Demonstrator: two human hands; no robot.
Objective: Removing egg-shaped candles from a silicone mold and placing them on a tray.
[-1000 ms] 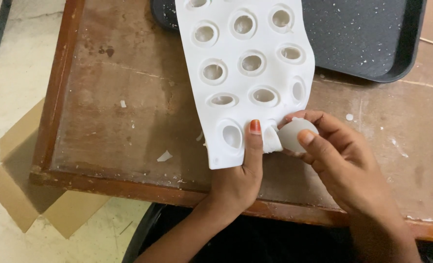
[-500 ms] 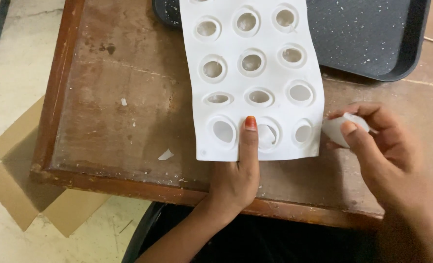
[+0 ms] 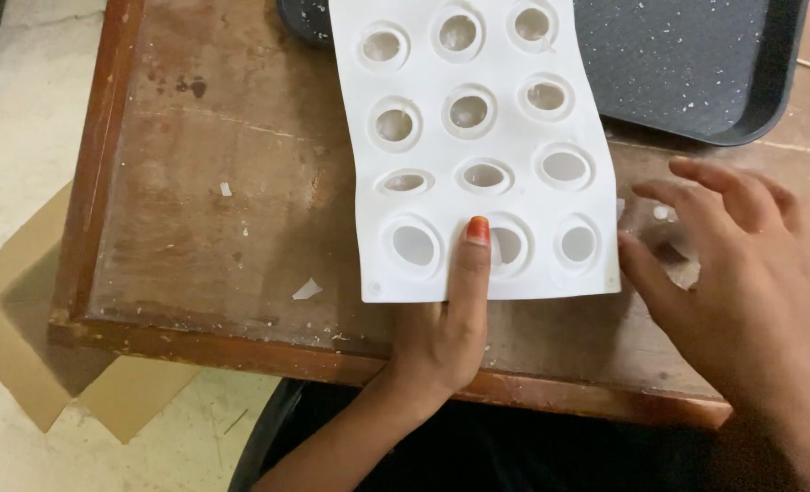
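A white flexible mould [image 3: 428, 196] with several round cavities lies on the worn wooden table [image 3: 213, 137], its far end over a dark tray. My left hand [image 3: 441, 337] grips the mould's near edge, with the thumb pressed on top between two cavities and the fingers hidden beneath. To the right of the mould, my right hand [image 3: 742, 292] hovers over the table with its fingers spread and nothing in it. Small white crumbs [image 3: 665, 214] lie on the table under its fingertips.
A dark speckled tray [image 3: 687, 73] sits at the back right, dusted with white bits. A white flake [image 3: 306, 290] lies near the table's front edge. Flattened cardboard [image 3: 31, 364] lies on the floor to the left. The table has a raised wooden rim [image 3: 90, 219].
My right hand pulled a small white piece out of the mould's near corner, carried it right, and now is open and empty. The mould has flattened onto the table.
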